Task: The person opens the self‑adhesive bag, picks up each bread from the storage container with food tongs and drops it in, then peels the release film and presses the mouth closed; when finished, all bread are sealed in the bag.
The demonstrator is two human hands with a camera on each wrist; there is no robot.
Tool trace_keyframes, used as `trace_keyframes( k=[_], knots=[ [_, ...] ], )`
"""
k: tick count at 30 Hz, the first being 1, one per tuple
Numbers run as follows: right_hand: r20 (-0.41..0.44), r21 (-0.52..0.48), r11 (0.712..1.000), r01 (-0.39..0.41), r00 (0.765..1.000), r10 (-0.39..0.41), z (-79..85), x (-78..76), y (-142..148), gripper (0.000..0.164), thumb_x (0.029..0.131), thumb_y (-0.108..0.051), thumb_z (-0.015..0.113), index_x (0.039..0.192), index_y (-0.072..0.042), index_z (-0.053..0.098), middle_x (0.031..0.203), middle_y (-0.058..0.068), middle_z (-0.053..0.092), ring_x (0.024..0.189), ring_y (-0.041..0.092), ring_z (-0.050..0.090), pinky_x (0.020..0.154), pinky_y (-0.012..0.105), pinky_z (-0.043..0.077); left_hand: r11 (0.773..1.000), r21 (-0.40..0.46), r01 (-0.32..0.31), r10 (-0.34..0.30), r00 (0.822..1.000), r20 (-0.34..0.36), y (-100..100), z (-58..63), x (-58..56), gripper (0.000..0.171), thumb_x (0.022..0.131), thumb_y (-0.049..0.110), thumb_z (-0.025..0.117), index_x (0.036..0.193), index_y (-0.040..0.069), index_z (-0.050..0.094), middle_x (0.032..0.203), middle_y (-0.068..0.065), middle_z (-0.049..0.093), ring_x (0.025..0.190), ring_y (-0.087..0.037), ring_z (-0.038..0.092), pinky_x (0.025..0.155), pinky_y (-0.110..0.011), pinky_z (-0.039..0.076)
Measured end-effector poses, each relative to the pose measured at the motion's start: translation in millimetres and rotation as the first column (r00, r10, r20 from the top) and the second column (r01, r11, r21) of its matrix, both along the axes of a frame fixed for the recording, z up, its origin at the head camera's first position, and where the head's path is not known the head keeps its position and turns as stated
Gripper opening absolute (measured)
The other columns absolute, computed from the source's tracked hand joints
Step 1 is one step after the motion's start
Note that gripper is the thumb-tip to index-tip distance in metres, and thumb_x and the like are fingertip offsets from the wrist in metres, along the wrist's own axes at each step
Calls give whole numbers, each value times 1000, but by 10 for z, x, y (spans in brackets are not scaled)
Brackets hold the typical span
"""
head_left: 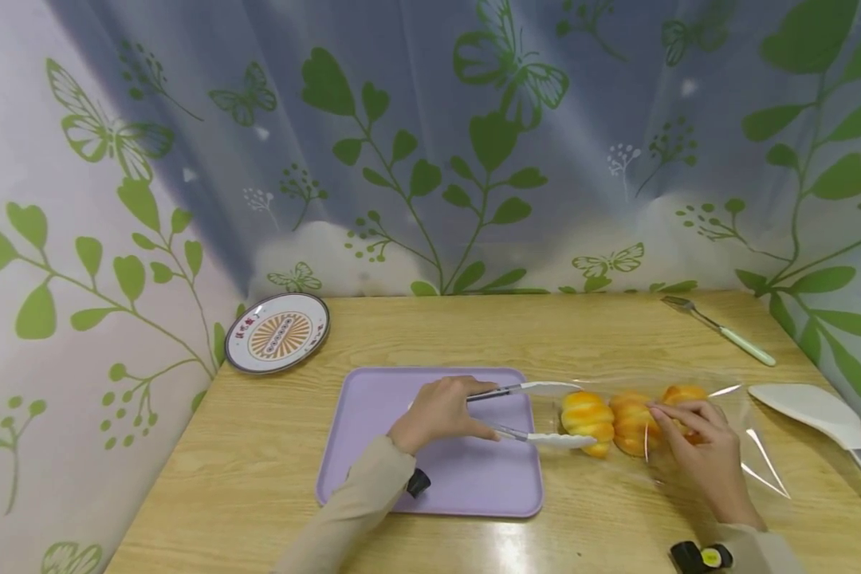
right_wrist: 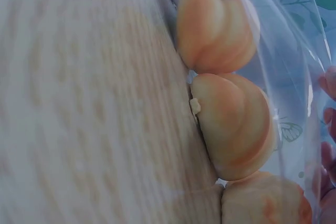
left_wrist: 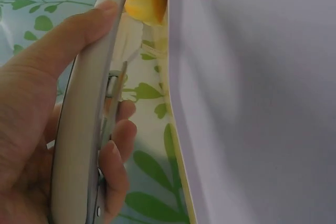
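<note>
My left hand [head_left: 441, 410] grips a pair of tongs [head_left: 502, 391] with pale tips, above the lilac tray. In the left wrist view the thumb presses one tong handle [left_wrist: 81, 129] and fingers curl round the other side. The spread tong tips flank the left end of the nearest bread roll [head_left: 587, 418]. Three golden rolls sit in a row in a clear plastic bag [head_left: 753, 462]. My right hand [head_left: 710, 454] pinches the bag film over the right-hand rolls. In the right wrist view its fingers [right_wrist: 329, 124] show beyond the film, beside the middle roll [right_wrist: 236, 124].
The lilac tray [head_left: 438, 498] lies left of the bag on the wooden table [head_left: 244, 462]. A round patterned plate [head_left: 278, 333] stands at the back left. A green-handled fork [head_left: 742, 343] and a white rice paddle [head_left: 811, 408] lie at the right. A patterned curtain [head_left: 416, 239] closes the back.
</note>
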State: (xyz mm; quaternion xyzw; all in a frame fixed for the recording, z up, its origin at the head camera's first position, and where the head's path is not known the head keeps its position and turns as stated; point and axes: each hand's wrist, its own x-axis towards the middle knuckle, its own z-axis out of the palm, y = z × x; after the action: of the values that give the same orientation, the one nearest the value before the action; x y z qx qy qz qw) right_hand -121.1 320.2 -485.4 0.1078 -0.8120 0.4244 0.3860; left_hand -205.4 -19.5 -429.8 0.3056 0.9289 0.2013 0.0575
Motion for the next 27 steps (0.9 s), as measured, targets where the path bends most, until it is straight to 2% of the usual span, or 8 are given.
trace_keyframes(
  k=[6,12,19,22,27],
  knots=[
    [3,12,1000,-2,1000,2,10,1,19,12,77,13,72,89,9,73,95,-27,56,92,-9,46,68,3,38,999,-23,-29,30,999,22,-17,0,-2,75,65,50,87,131,23,64,127,-1,68,105,-16,66,80,-37,55],
    [35,14,1000,6,999,-7,2,12,14,16,75,17,72,89,10,73,96,-29,55,91,-9,45,68,4,37,999,-25,-21,21,1000,-7,-34,-12,9,72,65,49,87,129,23,65,125,0,69,92,-12,65,69,-29,53],
    [39,10,1000,-10,999,10,16,21,4,19,73,18,72,90,8,74,94,-26,55,93,-8,46,69,2,38,998,-20,61,-62,994,-84,-18,0,-34,71,68,49,85,131,25,63,125,4,68,105,-14,67,66,-22,51],
    [34,28,999,-38,999,38,19,21,8,18,74,16,73,90,8,74,95,-23,55,95,-7,45,68,3,38,997,-15,78,-79,994,-72,-9,9,-59,71,68,47,85,132,25,63,126,3,68,105,-15,67,66,-23,52],
    [24,46,997,-57,998,56,10,17,22,14,78,12,72,92,7,75,95,-21,55,95,-7,45,68,8,37,997,-30,68,-69,996,-53,-9,-13,-84,74,67,47,87,133,25,62,130,3,66,108,-16,66,72,-28,55]
  ],
)
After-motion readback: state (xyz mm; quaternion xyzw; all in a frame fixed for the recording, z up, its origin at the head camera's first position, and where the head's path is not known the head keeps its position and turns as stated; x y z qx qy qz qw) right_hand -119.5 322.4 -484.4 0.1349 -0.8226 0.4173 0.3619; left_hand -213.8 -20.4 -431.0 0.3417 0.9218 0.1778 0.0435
